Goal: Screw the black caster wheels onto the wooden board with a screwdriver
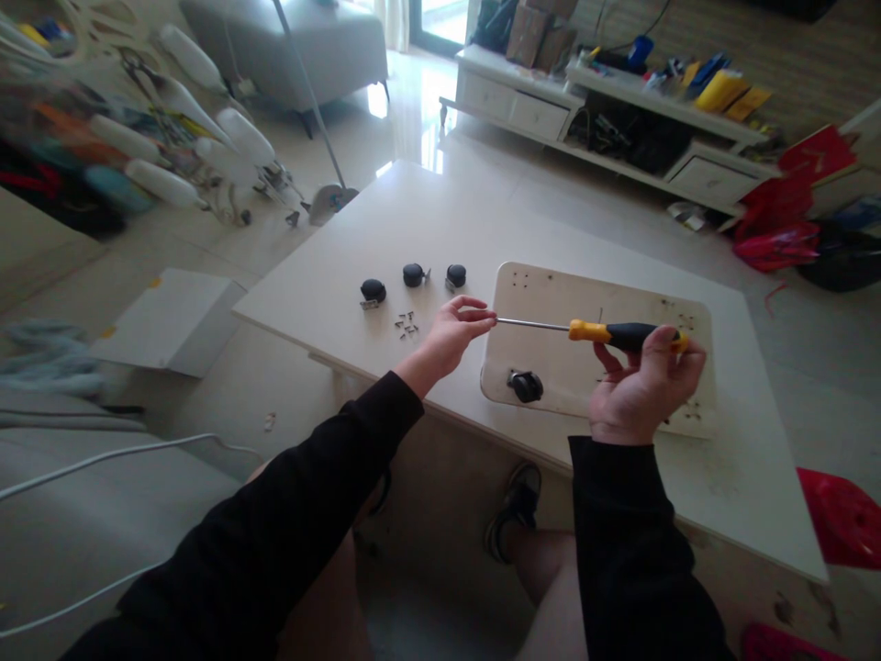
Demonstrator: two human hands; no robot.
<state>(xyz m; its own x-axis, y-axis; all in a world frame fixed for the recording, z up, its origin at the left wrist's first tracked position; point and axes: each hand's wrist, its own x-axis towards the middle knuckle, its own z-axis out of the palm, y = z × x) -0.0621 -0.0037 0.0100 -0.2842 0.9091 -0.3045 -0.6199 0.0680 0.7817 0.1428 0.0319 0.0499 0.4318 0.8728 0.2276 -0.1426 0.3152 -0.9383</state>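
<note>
My right hand (647,386) is wrapped round the yellow-and-black handle of a screwdriver (623,336), held level above the board with its shaft pointing left. At the shaft's tip, the fingers of my left hand (458,332) are pinched together; whatever is between them is too small to make out. Below the screwdriver lies a pale rounded board (543,312) with groups of small holes. One black caster wheel (527,386) sits at its near left corner. Loose casters (373,291) stand left of the board, with several small screws (406,324) close by.
The board and parts lie on a white table (427,216). On the floor to the left is a white box (172,317). A low cabinet (529,106) stands along the far wall, and a red stool (843,519) is by the table's right end.
</note>
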